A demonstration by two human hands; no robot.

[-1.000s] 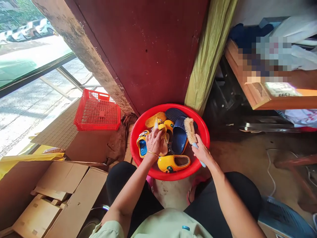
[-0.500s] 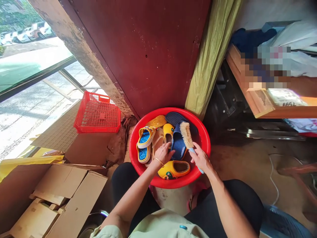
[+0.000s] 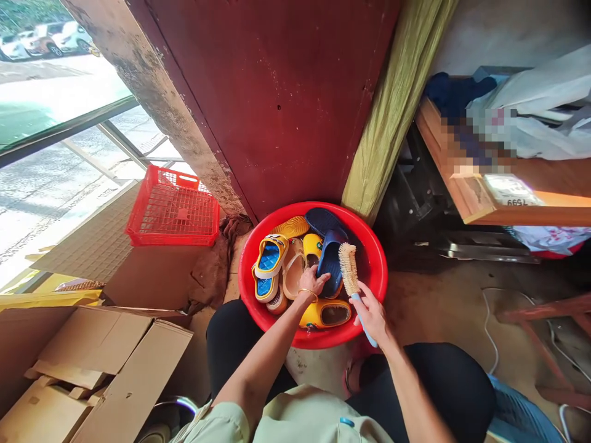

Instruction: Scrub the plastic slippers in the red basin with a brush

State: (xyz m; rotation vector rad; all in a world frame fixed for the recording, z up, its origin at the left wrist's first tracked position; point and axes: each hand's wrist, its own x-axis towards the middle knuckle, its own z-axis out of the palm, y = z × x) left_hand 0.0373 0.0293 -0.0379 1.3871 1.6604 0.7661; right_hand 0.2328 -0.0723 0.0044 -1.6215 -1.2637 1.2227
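Navy slipper (image 3: 329,253) lies among other shoes in a red basin (image 3: 381,264), its inside facing up. My left hand (image 3: 313,283) grips its near edge, with the thumb over it and the other fingers partly hidden. A scrub brush (image 3: 348,267) with pale bristles and a light blue handle is in my right hand (image 3: 372,315), held just right of the slipper, bristles pointing away from me. Around them are a yellow shoe (image 3: 318,315) in front, a yellow-and-blue sandal (image 3: 271,255) at the left, a beige shoe (image 3: 292,271), and another navy slipper (image 3: 323,220) at the back.
A red plastic crate (image 3: 173,212) rests beyond the basin on the left, near cardboard boxes (image 3: 96,338). Behind the basin stands a dark red door (image 3: 277,111) beside a yellow-green curtain (image 3: 401,104). A wooden table (image 3: 480,197) juts in from the right.
The navy slipper has turned so its inside faces up instead of its ribbed strap. My left hand has closed on its edge. The brush stays in my right hand.
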